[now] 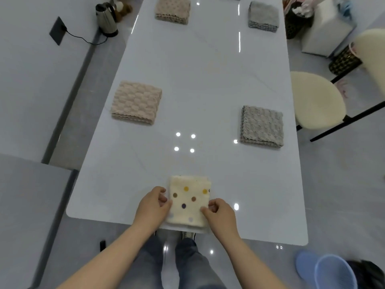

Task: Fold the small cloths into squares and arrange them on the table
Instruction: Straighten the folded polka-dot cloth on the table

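- Left hand [153, 205]: fingers curled, pinching left edge of dotted cloth [188, 202].
- Right hand [220, 213]: curled, pinching right edge.
- Cloth folded, on tabletop [208, 80] near edge.

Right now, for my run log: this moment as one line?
step: folding | left hand: pinches dotted cloth, left edge | right hand: pinches right edge | table: beige squares, grey squares laid out

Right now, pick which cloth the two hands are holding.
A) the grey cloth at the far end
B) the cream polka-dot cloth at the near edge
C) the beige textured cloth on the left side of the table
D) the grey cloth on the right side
B: the left hand and right hand pinch opposite sides of the cream polka-dot cloth, which lies at the near edge of the table.
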`<state>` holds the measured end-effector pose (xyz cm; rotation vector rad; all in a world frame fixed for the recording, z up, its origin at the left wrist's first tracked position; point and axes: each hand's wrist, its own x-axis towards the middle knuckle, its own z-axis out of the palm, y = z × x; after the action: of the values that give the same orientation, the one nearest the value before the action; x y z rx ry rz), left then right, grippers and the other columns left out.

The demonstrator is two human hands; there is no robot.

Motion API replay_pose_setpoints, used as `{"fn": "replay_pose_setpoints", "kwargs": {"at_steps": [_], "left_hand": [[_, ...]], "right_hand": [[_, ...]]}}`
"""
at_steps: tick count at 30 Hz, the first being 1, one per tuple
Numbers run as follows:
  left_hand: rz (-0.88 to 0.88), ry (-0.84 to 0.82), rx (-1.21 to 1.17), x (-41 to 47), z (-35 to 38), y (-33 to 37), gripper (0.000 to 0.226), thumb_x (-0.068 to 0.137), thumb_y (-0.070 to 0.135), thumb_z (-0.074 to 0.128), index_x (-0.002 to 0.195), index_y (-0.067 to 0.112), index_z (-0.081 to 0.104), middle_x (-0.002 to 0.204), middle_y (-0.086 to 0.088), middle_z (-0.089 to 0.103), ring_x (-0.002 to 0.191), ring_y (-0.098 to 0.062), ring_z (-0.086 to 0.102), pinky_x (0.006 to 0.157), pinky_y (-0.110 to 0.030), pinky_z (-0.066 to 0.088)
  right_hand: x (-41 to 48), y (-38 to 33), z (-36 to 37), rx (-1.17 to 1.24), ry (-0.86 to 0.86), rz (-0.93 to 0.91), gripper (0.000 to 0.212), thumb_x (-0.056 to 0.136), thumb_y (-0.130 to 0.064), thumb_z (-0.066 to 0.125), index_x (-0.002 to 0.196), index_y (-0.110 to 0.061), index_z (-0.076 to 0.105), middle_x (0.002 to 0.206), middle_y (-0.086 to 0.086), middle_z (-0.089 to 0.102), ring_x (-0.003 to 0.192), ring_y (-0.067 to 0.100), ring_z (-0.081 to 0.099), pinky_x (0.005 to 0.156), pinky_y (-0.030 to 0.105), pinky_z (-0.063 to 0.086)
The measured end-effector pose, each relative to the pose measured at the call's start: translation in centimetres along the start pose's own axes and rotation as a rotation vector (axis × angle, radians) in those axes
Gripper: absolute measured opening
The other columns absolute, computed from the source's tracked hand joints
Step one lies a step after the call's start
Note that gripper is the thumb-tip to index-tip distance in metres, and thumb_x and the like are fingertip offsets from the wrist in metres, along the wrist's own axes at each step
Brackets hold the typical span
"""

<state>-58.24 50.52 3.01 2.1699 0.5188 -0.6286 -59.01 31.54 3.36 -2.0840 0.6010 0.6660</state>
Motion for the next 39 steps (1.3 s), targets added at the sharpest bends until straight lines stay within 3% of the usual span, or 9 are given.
{"fn": "replay_pose_setpoints", "kwargs": {"at_steps": [7,15,25,39], "left_hand": [[0.03,-0.039,-0.016,1.1,0.1,0.2,0.021,0.088,0.026,0.061,0.106,0.019,0.054,0.088,0.008,0.058,0.078,-0.006,0.055,0.066,-0.019,0.043],[-0.03,-0.016,-0.039,2.4,0.1,0.2,0.012,0.085,0.024,0.065,0.081,0.02,0.055,0.077,0.004,0.059,0.07,-0.009,0.054,0.056,-0.019,0.037],[-0.024,-0.006,-0.066,3.4,-0.1,0.5,0.006,0.084,0.017,0.064,0.085,0.018,0.058,0.077,0.003,0.059,0.071,-0.01,0.053,0.057,-0.018,0.037],[-0.015,0.003,-0.105,3.5,0.6,0.9,0.005,0.085,0.018,0.063,0.087,0.017,0.059,0.081,0.0,0.063,0.074,-0.014,0.057,0.058,-0.018,0.04]], "right_hand": [[-0.2,-0.7,1.0,0.0,0.185,-0.175,0.007,0.092,-0.022,0.058,0.085,-0.02,0.059,0.081,-0.008,0.063,0.076,0.005,0.059,0.066,0.017,0.047],[0.7,-0.2,1.8,0.089,0.192,0.011,0.007,0.091,-0.024,0.061,0.091,-0.016,0.06,0.079,-0.003,0.061,0.069,0.005,0.055,0.057,0.013,0.039],[0.4,0.2,2.3,0.095,0.196,0.026,0.008,0.091,-0.025,0.06,0.091,-0.018,0.058,0.075,-0.003,0.059,0.066,0.008,0.053,0.057,0.014,0.039],[1.0,-0.4,2.0,0.118,0.278,-0.022,0.01,0.089,-0.019,0.062,0.088,-0.025,0.054,0.085,-0.006,0.061,0.08,0.009,0.058,0.063,0.012,0.04]]}}
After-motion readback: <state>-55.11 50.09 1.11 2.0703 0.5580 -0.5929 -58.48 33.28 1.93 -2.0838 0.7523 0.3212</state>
